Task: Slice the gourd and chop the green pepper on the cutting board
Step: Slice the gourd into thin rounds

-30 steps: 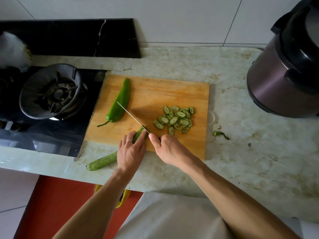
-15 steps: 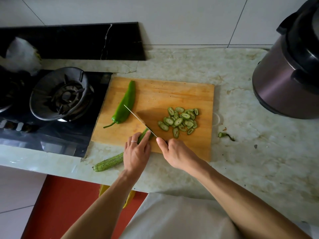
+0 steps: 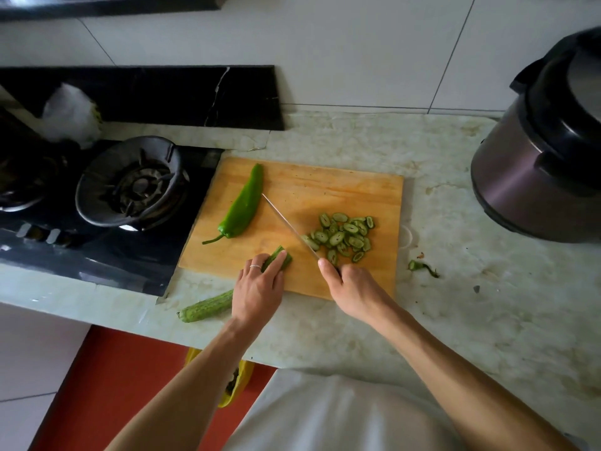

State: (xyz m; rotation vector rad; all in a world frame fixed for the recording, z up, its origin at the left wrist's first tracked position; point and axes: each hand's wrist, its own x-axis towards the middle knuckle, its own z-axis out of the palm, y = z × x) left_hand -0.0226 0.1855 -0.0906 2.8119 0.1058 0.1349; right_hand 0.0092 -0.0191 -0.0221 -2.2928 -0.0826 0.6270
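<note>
A long ridged green gourd (image 3: 208,308) lies slanted across the front-left corner of the wooden cutting board (image 3: 341,187), its uncut end over the counter. My left hand (image 3: 260,288) holds it down near the cut end, fingers curled over it. My right hand (image 3: 354,288) grips a knife (image 3: 289,224) by the handle; its blade lies slanted, beside the pile of several gourd slices (image 3: 344,237) on the board's right half. A whole green pepper (image 3: 244,205) rests on the board's left part.
A black gas hob with a burner (image 3: 136,183) adjoins the board's left side. A dark rice cooker (image 3: 543,157) stands at the right. A green stem scrap (image 3: 421,266) lies on the marble counter right of the board. The counter's front edge is near my body.
The knife has shifted right, away from the gourd's cut end, toward the slice pile. My left hand has stayed on the gourd. The view has moved.
</note>
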